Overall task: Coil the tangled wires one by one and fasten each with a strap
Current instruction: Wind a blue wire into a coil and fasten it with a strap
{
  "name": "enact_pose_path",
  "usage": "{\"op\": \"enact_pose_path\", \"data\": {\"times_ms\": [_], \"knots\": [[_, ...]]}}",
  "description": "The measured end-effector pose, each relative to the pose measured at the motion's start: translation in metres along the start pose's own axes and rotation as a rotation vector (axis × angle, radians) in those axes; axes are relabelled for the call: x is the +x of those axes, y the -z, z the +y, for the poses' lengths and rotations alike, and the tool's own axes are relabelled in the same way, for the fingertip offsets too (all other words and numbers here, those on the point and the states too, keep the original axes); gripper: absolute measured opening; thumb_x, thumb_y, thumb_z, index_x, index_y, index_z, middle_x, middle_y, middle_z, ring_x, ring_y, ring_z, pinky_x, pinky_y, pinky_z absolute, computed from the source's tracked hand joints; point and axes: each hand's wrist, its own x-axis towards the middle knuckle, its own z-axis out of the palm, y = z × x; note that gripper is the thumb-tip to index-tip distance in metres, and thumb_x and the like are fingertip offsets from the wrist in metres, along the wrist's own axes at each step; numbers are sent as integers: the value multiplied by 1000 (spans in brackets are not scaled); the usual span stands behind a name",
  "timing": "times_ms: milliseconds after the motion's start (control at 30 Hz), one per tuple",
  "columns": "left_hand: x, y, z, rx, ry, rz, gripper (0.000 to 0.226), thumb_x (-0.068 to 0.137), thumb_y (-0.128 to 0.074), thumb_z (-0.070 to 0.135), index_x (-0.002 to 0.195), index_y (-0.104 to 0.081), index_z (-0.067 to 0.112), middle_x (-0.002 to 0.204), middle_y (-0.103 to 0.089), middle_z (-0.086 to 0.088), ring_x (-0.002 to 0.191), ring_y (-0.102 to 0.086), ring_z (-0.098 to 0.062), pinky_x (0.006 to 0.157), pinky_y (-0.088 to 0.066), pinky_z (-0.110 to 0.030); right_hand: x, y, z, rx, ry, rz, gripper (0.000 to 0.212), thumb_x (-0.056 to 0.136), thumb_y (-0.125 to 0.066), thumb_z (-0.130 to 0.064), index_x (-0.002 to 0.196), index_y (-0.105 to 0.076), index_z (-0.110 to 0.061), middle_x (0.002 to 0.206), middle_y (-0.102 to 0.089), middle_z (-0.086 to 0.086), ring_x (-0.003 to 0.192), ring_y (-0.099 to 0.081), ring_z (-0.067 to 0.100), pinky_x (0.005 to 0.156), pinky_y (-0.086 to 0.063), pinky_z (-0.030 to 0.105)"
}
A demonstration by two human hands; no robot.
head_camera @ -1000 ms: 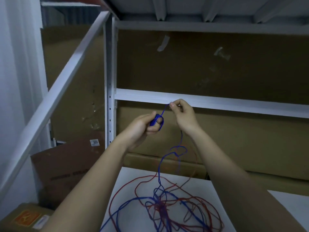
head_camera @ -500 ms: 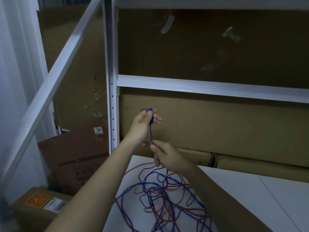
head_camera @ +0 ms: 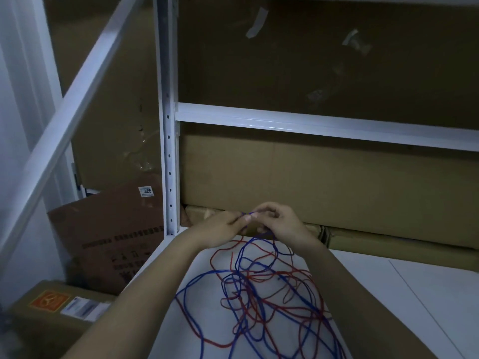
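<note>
1. A white metal shelving frame (head_camera: 168,141) fills the upper half of the frame, with cardboard boxes (head_camera: 324,182) behind it.
2. A white table (head_camera: 414,294) lies at the lower right.
3. Tangled red wire (head_camera: 220,344) and blue wire (head_camera: 193,285) sprawl over the table at lower centre.
4. At centre, the left hand (head_camera: 223,229) and the right hand (head_camera: 278,224) meet fingertip to fingertip, both pinching the blue wire.

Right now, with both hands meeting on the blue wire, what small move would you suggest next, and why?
Probably draw more blue wire up with the right hand and lay another loop into the left hand grip: both pinch it above the shelf, while most still lies tangled with the red wire.
</note>
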Motion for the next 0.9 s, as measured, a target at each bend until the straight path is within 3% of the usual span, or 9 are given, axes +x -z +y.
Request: {"op": "enact_pose_path", "data": {"times_ms": [100,233,300,400,500,567,633,733,900], "knots": [[-3,1,-3,-63,-5,57,40,100,-40,39,84,-60,9,70,-54,2,69,-50,-12,70,-39,-28,-4,-3,3,-84,24,21,15,93,-60,-27,81,-66,-20,65,-52,-2,62,-51,9,64,-45,27],[-2,2,-12,-162,84,293,35,102,-41,30,86,-61,5,77,-59,-4,74,-52,-14,68,-36,-17,-13,-4,10,190,-132,57,29,99,-47,-18,82,-70,-18,74,-65,2,73,-58,17,72,-43,30],[3,2,-21,-211,127,410,36,102,-39,31,78,-57,11,73,-56,0,77,-52,-19,76,-37,-25,-14,-3,16,278,-178,84,29,97,-43,-9,90,-72,-11,76,-70,6,74,-58,20,68,-41,28],[8,2,-29,-217,235,541,40,103,-35,34,66,-46,23,64,-48,7,74,-47,-20,87,-37,-41,-19,-3,25,247,-203,94,24,96,-49,-9,89,-70,-16,66,-70,-5,65,-55,7,56,-36,17],[8,6,-28,-270,301,676,41,104,-32,33,66,-45,23,64,-48,7,73,-46,-19,93,-34,-42,-25,1,38,269,-228,158,27,98,-50,-26,80,-68,-18,70,-65,-7,59,-49,1,56,-34,15],[8,12,-25,-237,329,719,42,104,-30,31,66,-44,22,64,-47,6,75,-46,-19,92,-27,-38,-29,3,46,220,-188,183,34,97,-50,-34,74,-64,-13,70,-60,-3,65,-54,2,64,-40,18],[9,15,-25,-251,351,750,42,104,-30,30,64,-41,22,64,-46,6,75,-45,-20,97,-29,-40,-31,4,59,89,-130,166,30,95,-55,-31,82,-68,-8,78,-64,5,85,-63,13,78,-49,29],[12,19,-21,-277,338,783,42,104,-30,30,64,-39,23,65,-45,7,74,-44,-19,102,-30,-47,-26,4,85,-293,-61,162,18,93,-59,-34,88,-74,-25,91,-69,-5,97,-61,18,90,-46,39],[15,17,-16,-263,312,790,41,104,-31,31,65,-42,23,64,-45,9,73,-44,-18,102,-30,-46,-28,-4,103,-984,-238,97,31,97,-44,-48,104,-69,-30,104,-55,0,111,-45,27,89,-36,35]]}}
